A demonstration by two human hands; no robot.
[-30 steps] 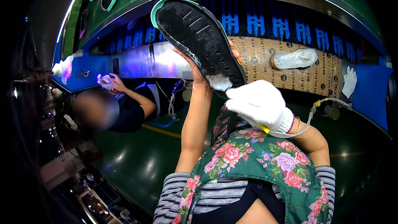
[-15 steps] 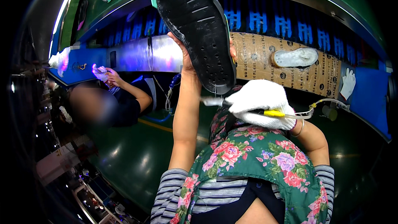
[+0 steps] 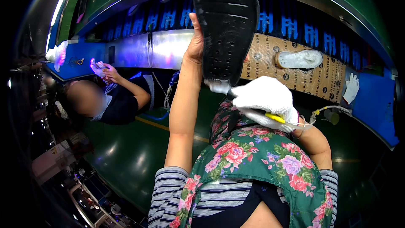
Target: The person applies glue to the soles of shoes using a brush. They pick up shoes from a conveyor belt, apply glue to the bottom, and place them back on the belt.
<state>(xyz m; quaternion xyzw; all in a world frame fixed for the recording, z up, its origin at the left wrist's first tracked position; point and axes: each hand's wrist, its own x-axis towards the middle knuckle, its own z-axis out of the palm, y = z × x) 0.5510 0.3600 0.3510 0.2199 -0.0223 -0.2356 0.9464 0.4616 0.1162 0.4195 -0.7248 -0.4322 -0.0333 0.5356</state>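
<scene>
Brush (image 3: 220,87) sits clamped in the gloved right hand (image 3: 265,103), bristles pointing left at the near, narrower end of a black shoe sole (image 3: 228,25); whether touching or barely apart, I cannot tell. The black sole's long axis runs forward, so the right hand is nearer that end, while the bare left hand (image 3: 195,46) grasps it; most of those fingers hide behind. Its far end is cut off. Beyond, a whitish sole (image 3: 300,59) lies on printed cardboard (image 3: 314,83).
</scene>
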